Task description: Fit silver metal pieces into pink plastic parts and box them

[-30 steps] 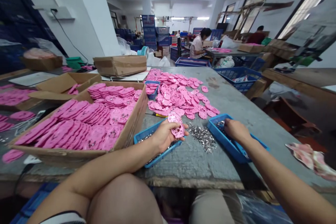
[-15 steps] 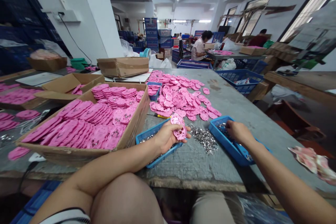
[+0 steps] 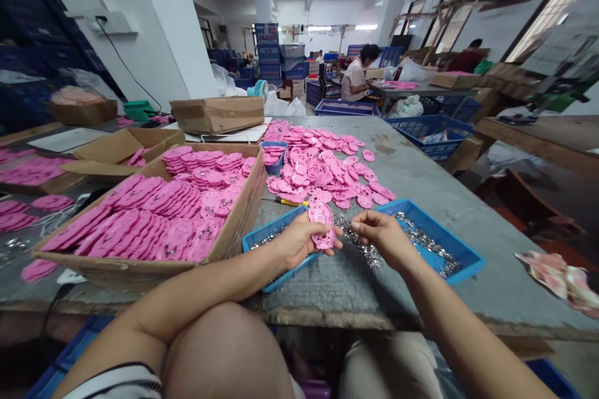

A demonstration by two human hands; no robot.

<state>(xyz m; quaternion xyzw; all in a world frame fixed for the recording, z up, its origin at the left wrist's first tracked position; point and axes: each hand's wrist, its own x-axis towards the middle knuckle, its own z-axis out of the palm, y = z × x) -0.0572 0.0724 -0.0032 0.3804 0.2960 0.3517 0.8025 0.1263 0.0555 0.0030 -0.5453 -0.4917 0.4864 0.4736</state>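
My left hand [image 3: 299,241] pinches a pink plastic disc-like part [image 3: 320,219] with a scalloped edge and holes, thumb on its face, above the left blue tray [image 3: 253,240] of small metal pieces. My right hand [image 3: 380,234] is closed in a pinch a short way to the right of that part. What sits between its fingertips is too small to make out. Beneath and beside it lies a heap of shiny small metal pieces [image 3: 372,255]. The right blue tray [image 3: 468,272], also holding small metal pieces, stands just beyond my right hand.
A cardboard box [image 3: 256,190] full of stacked pink parts stands at left. A pile of loose pink parts [image 3: 322,165] spreads over the table's far middle, with a yellow-handled tool [image 3: 292,202] at its near edge. A person [image 3: 358,78] sits at another table behind.
My right hand has come out of the right blue tray and moved left, close to the pink part. My left hand still holds that part, now turned slightly.
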